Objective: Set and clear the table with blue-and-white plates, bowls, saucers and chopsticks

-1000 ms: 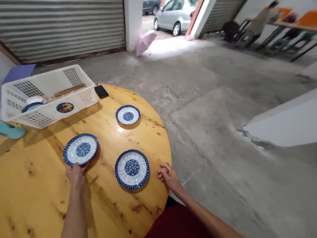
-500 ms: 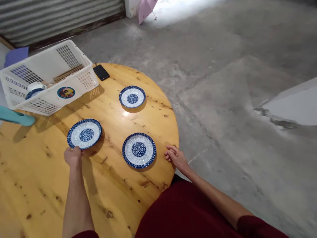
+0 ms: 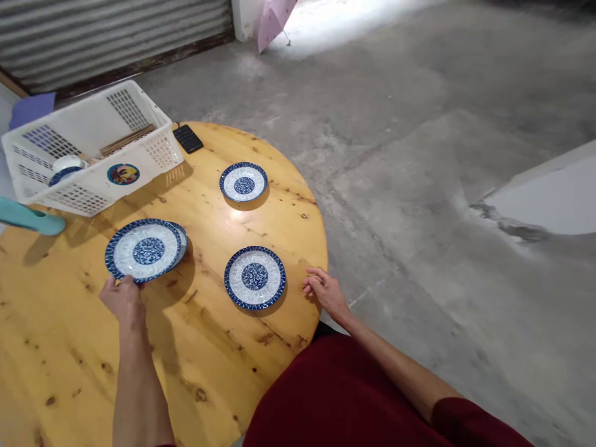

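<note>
My left hand (image 3: 123,299) pinches the near rim of a blue-and-white plate (image 3: 148,250). Below that one, a second plate (image 3: 182,242) shows only as a strip along the right side; the rest is covered. My right hand (image 3: 325,292) hangs loosely curled by the round table's edge, with nothing visible in it. Just left of it lies another patterned plate (image 3: 254,277), untouched. Farther back on the table sits one more plate (image 3: 243,181) with the same blue rim and centre.
A white plastic basket (image 3: 153,149) at the back left holds chopsticks (image 3: 126,140) and bowls (image 3: 67,166). Beside it lie a black phone-like object (image 3: 188,138) and a teal object (image 3: 32,217). The wooden table (image 3: 223,360) curves off to concrete floor. A pink umbrella (image 3: 274,22) stands beyond.
My left hand has shifted the upper plate leftward and a little up, uncovering the edge of a plate beneath it. My right hand stays by the table edge.
</note>
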`<state>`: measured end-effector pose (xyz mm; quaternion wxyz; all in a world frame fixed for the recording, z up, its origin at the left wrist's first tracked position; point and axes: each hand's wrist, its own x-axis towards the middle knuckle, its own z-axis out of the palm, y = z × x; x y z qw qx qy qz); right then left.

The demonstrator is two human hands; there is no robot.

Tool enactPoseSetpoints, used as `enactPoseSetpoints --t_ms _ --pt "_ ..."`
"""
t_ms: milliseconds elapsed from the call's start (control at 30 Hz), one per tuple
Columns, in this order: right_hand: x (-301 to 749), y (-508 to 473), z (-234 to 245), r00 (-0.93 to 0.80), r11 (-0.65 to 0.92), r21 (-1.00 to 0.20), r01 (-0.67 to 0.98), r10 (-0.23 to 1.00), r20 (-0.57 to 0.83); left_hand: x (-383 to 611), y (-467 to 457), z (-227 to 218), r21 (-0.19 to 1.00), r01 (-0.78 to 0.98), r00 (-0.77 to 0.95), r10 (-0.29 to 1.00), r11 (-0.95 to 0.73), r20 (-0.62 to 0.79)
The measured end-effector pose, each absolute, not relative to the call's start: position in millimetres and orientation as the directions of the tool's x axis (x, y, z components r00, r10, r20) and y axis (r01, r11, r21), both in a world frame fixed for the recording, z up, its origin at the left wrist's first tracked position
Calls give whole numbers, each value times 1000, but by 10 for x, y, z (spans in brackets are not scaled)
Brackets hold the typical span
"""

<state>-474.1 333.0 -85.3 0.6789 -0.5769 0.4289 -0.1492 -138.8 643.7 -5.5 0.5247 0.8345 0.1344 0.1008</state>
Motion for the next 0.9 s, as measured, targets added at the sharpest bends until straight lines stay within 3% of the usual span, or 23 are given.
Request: enactPoseSetpoints --t_ms 100,233,400,500,667,900 --pt "-4719 3400 -617 664 226 -944 -241 -671 -330 -1837 6478 100 942 106 951 309 -319 -2" --pt "-4664 3659 -296 813 197 -961 -195 -515 -271 -2657 6592 156 971 110 981 178 -214 -72" --pt "-4764 4010 -88 906 189 -954 -233 -313 -284 -3671 6655 -55 929 328 944 99 -173 -315" --pt "-4951 4103 -54 935 103 -964 -244 -240 -262 -4134 6628 -199 890 415 909 43 -188 -414" --pt "-5315 4183 -90 946 -201 -953 -227 -276 -167 -4653 6601 -323 860 468 876 -25 -200 -482" --pt "-5569 4347 -172 947 -261 -926 -274 -242 -212 -5123 6797 -311 850 487 868 7 -201 -496"
